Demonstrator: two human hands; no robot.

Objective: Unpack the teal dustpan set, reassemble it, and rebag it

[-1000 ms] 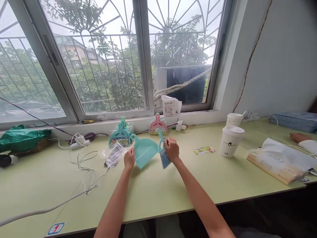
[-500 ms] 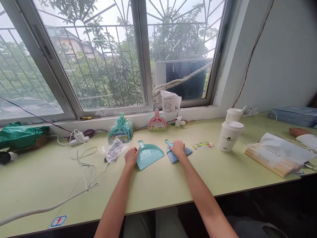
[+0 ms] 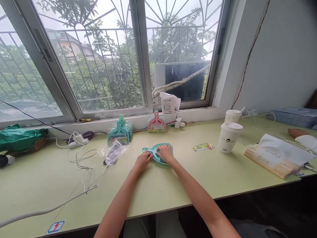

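Note:
A teal dustpan (image 3: 160, 146) lies on the table with its handle end to the left, and the small teal brush (image 3: 157, 156) rests in it. My left hand (image 3: 144, 159) is closed on the dustpan's handle end. My right hand (image 3: 165, 153) lies over the brush and grips it, hiding part of both pieces. Behind them stand several packaged teal dustpan sets (image 3: 120, 132) and a pink set (image 3: 157, 124). A printed label card (image 3: 202, 146) lies to the right.
On the right are white paper cups (image 3: 229, 138), a tissue pack (image 3: 269, 155) and another person's hand (image 3: 296, 133). At left are a power strip (image 3: 78, 142), white cables, a plastic-wrapped item (image 3: 114, 152) and a green bag (image 3: 21, 137).
My right hand has moved left with the brush, which now sits in the dustpan. The dustpan has turned, its handle now pointing left, and my left hand has shifted right and lower.

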